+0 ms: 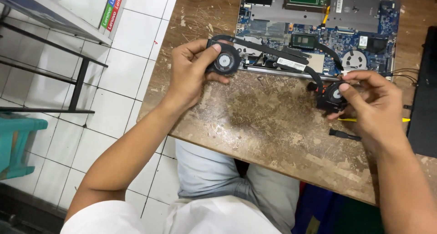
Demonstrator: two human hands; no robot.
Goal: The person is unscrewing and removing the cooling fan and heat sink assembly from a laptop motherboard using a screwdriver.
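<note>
Nearest the camera are the person's lap and forearms, reaching over the near edge of the worn wooden table (268, 124). Above that table both hands hold one thing: a black twin-fan cooling assembly (273, 56), two round fans joined by a flat dark heat pipe. The left hand (191, 72) grips the left fan (226, 61), thumb across its face; the right hand (373, 102) pinches the right fan (334, 96) between thumb and fingers. The piece looks light, and the thin pipe probably bends easily, so the rigid fan housings seem the safe hold; the blades look fragile.

On the table just right of the right fan lie a yellow pry tool (391, 120) and a small black piece (343, 134), perhaps a tool, though it is too small to tell. Beyond the assembly, at the table's far edge, sits an opened laptop chassis (346, 29) with its blue board bare. The tabletop is scratched and stained. Left of the table are white floor tiles (132, 47), a black metal frame (82, 79) and a teal stool (18, 143).
</note>
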